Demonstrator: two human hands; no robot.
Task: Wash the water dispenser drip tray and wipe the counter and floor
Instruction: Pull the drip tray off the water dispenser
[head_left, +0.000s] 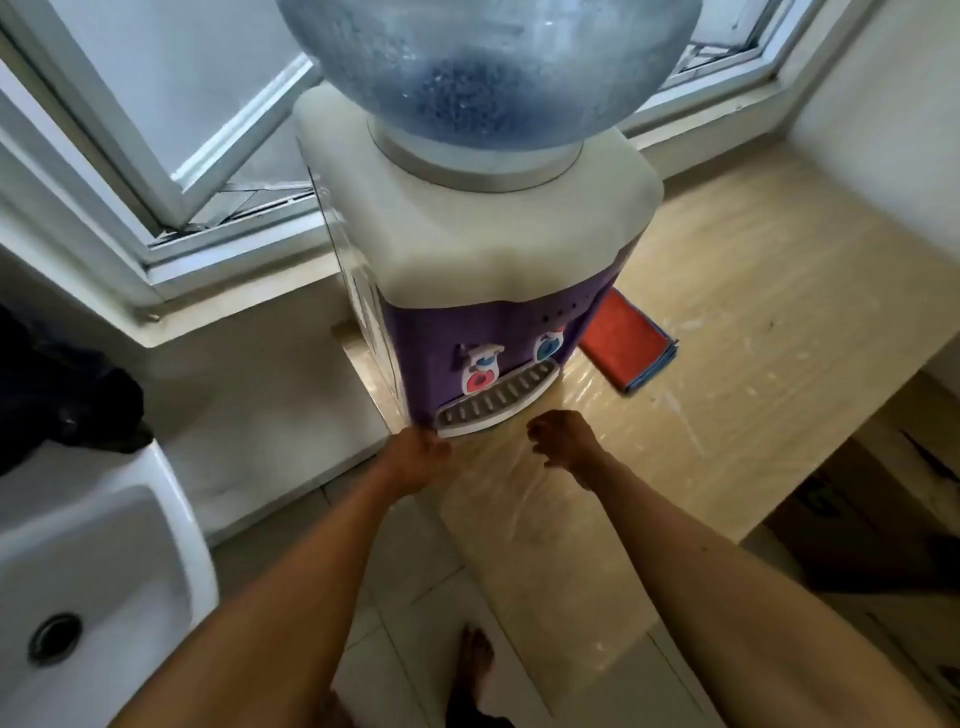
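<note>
The water dispenser (467, 291) stood at the counter (753, 322) edge, the drip tray (496, 402) seated under its taps. Your left hand (415, 460) pinched the tray's corner; your right hand (563, 441) hovered open. A one-sided tug could have tipped its water onto the floor (410, 582).

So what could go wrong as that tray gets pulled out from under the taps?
The drip tray may hold water; only the left hand touches its corner, while the right hand hovers open, so it could tip and spill. The counter already looks wet, and a bare foot stands on the tiled floor, so any drips could make it slippery. The dispenser carries a big bottle near the counter's end; a hard tug might shift it.
</note>
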